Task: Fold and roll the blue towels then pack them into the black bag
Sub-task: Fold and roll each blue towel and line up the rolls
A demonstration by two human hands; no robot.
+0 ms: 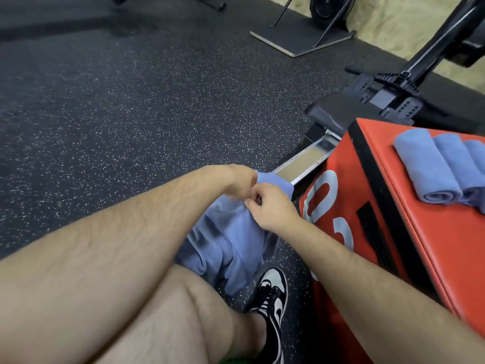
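A loose blue towel [231,240] hangs in front of me, above the speckled floor and my knee. My left hand [240,181] and my right hand [270,206] meet at its top edge, and both pinch the cloth with curled fingers. The towel drapes down from them in folds. Rolled blue towels [430,166] lie side by side on top of a red box [393,232] to my right; the rightmost is cut off by the frame edge. No black bag is in view.
The red box stands close on my right, with a rowing machine's rail [304,160] and black frame [393,95] behind it. My shoe [273,292] rests on the rubber floor [131,114]. A black stand [301,35] sits at the far wall.
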